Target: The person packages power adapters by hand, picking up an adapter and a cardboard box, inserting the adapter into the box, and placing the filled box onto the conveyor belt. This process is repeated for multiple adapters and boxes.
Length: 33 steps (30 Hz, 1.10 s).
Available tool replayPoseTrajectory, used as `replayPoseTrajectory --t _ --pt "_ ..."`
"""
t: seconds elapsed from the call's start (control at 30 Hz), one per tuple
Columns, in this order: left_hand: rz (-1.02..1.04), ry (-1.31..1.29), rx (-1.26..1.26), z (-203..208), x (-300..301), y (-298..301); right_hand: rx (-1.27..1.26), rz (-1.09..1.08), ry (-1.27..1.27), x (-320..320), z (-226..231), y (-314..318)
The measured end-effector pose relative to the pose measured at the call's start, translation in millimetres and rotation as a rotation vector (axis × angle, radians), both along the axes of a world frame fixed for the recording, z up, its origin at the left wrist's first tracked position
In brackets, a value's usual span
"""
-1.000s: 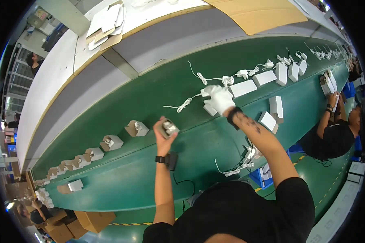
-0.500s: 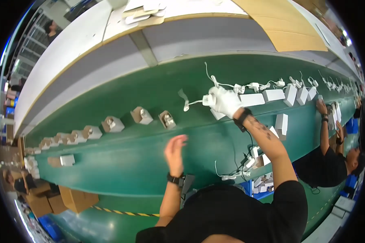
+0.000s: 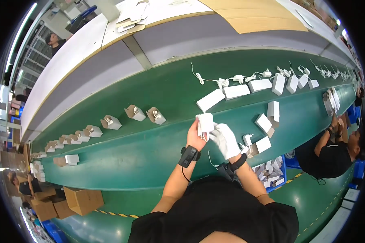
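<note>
White power adapter point(image 3: 206, 120) with bundled cable: centre of frame, held above the green bench point(image 3: 125, 162). Bare left hand point(image 3: 195, 137) grasps it from the left, fingers closed round its lower part. White-gloved right hand point(image 3: 226, 141) sits at its right side, fingers bent; cannot tell whether they grip adapter or cable. Just above: 1 white box point(image 3: 211, 100), lying slantwise. Beyond it, more corded adapters point(image 3: 238, 79) run toward upper right. Left of centre: 1 open carton point(image 3: 157, 117), upright, contents indistinct. Lower right: blue bin point(image 3: 277, 186) of small boxes.
</note>
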<state>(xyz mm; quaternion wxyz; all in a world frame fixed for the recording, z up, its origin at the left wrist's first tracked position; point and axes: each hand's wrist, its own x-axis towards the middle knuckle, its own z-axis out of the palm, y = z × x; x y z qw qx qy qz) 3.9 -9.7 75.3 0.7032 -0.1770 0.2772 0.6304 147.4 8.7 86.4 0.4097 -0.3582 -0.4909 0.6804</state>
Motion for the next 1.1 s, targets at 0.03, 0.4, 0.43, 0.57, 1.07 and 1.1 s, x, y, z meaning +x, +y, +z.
replayPoseTrajectory --t 0.03,0.4,0.43,0.57,1.07,1.1 --pt "0.013 0.145 0.119 -5 -2 -9 -0.101 0.018 0.082 -9 -2 -2" --pt "0.081 0.875 0.24 38 5 -35 0.649 0.123 -0.638 -30 25 -1" --pt "0.063 0.826 0.286 40 11 -33 1.148 0.126 -1.04 -34 25 -2" --pt "0.028 0.717 0.344 37 25 -26 0.692 -0.115 -0.961 -51 42 -16" --pt "-0.374 0.867 0.466 -18 29 16 0.212 -0.413 -0.318 -30 -28 -11" --pt "-0.338 1.36 0.414 -23 27 25 -0.026 -0.516 -0.055 -33 -33 -8"
